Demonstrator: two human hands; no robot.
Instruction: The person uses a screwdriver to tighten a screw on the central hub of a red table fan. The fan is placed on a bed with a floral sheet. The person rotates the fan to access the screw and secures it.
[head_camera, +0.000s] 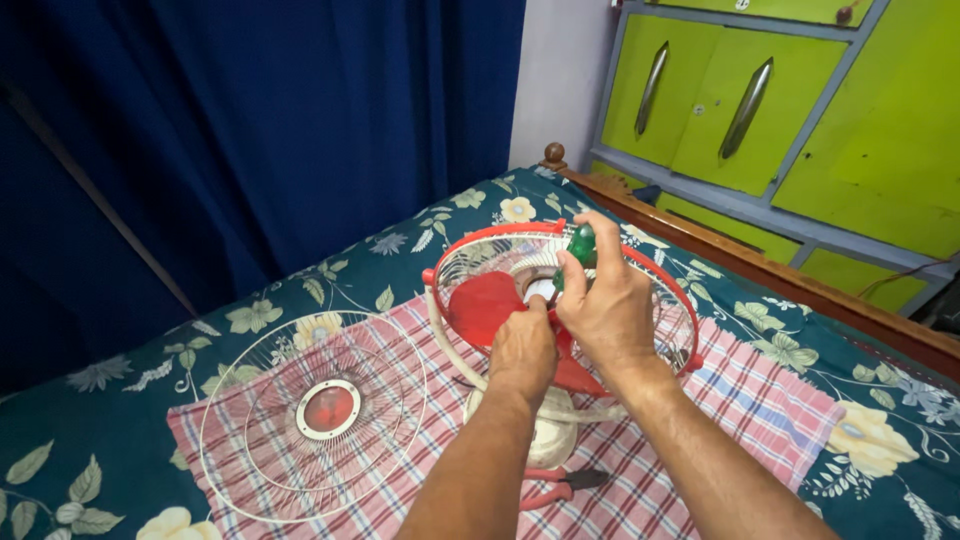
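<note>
Both hands meet at the hub of a small table fan. The right hand is closed round a green-handled screwdriver, its tip hidden at the hub; the left hand pinches the centre beside the red blade. Judging by the grip, keeping the screwdriver square to the hub and the blade held from turning would serve best. Red-handled pliers lie near the forearms on the checked cloth. Left of the fan lies its detached front grille. Beyond, the fan's red-rimmed rear guard stands tilted on the floral bedsheet.
</note>
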